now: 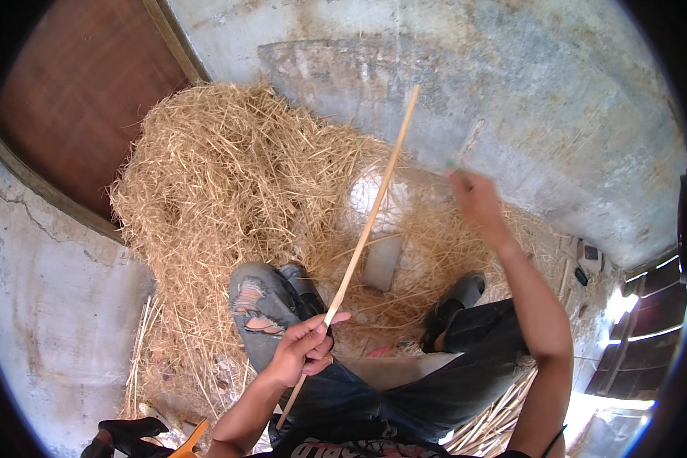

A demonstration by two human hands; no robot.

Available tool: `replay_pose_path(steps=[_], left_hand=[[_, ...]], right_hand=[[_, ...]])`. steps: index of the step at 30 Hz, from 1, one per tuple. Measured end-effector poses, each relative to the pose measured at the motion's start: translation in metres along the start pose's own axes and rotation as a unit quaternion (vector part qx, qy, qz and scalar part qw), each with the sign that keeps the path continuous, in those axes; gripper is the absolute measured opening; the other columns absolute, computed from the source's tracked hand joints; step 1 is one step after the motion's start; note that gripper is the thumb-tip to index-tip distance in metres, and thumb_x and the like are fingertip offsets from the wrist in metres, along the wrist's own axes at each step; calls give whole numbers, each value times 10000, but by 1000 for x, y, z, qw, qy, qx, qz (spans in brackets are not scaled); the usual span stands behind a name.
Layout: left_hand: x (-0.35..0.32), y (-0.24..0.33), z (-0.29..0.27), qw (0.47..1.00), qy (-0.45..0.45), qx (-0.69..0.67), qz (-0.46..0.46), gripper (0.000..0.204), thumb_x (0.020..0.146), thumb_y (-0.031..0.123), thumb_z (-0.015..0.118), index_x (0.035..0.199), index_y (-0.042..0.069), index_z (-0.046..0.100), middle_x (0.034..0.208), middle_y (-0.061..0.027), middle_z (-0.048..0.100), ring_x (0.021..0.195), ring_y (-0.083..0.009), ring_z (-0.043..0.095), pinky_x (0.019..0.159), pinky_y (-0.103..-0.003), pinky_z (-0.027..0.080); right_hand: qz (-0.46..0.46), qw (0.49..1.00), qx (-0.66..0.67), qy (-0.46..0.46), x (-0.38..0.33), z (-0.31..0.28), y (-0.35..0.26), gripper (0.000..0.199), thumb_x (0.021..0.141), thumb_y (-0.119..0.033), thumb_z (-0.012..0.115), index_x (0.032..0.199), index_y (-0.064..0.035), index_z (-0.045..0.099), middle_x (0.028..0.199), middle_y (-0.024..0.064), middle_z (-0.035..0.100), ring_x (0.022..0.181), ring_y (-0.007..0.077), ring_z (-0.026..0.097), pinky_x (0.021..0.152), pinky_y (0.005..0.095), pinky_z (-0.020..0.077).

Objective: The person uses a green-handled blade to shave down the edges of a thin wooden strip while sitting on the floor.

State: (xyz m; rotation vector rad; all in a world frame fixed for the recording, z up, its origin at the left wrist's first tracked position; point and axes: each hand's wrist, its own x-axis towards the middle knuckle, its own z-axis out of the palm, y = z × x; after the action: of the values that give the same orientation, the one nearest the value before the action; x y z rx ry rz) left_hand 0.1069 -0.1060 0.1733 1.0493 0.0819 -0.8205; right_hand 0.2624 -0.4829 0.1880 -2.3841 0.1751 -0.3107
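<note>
A long, thin pale wooden stick runs at a slant from my lap up toward the wall. My left hand grips it near its lower end, with fingers wrapped round it and the index finger stretched along its side. Out to the right, clear of the stick, my right hand is raised in front of the wall and blurred by motion. Its fingers are closed; a small greenish bit shows at them, but what it belongs to is too smeared to name.
Loose straw is heaped at the left against the wall and a brown door panel. Between my feet lies a grey block. Sticks lie bundled at lower right; an orange-handled tool is at lower left.
</note>
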Motion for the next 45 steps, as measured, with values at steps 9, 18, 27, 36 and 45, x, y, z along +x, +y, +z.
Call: replay_pose_path(steps=[9,18,27,36,45], left_hand=[[31,-4,10,991,-36,-123,-33,487,1100,289,431,1497,7,417,627,49,264,431,-41,214,372,-215,194],[-5,-37,-3,981,-39,-136,-134,559,1079,317,484,1523,-9,389,618,59,241,425,-35,194,397,-221,171],[-12,-32,-8,989,6,-108,-99,552,1078,328,493,1498,-21,419,608,57,237,435,-42,198,411,-224,184],[-11,-28,-3,990,16,-89,-110,550,1092,317,467,1524,-15,386,613,54,255,444,-50,210,407,-230,172],[-63,-57,-27,986,-8,-21,-163,522,1082,295,498,1490,-26,451,607,50,249,449,-60,213,438,-247,206]], right_hand=[[-234,933,26,-271,-103,45,-70,445,987,-514,582,956,-103,750,670,203,646,627,408,656,593,499,506],[-36,996,25,-84,3,13,17,561,1030,-478,564,813,29,671,565,150,524,486,228,439,519,437,384],[-175,951,65,-245,-76,36,-38,558,993,-566,550,921,-45,737,646,196,628,600,377,627,613,487,498],[-158,969,-3,-189,-73,45,-24,550,1008,-535,534,891,-36,734,691,205,649,636,393,638,627,498,498],[131,983,62,114,65,-37,125,681,1011,-580,522,675,11,574,573,124,502,563,243,485,588,422,409]])
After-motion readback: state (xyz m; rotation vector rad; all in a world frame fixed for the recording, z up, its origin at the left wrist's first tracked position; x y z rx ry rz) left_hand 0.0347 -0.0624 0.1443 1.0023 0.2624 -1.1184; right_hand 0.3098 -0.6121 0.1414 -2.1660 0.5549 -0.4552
